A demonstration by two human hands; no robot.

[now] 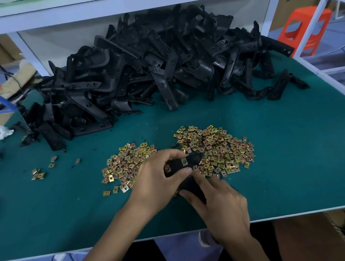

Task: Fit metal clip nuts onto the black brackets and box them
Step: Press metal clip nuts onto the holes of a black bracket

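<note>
One black bracket (182, 167) is held between both hands just above the green table (287, 157). My left hand (154, 179) grips its upper end, thumb on top. My right hand (221, 204) holds the lower end, its forefinger near the bracket's edge. Two brass-coloured clip nuts (184, 161) sit on the bracket. A big heap of black brackets (151, 68) fills the back of the table. Loose clip nuts lie in two piles, a left pile (127, 164) and a right pile (217, 149), beside and behind my hands.
A few stray clip nuts (38, 174) lie at the left. A white shelf frame (54, 8) stands behind the heap. An orange stool (305, 29) is at the back right. A brown cardboard box (312, 245) sits below the table's front right edge.
</note>
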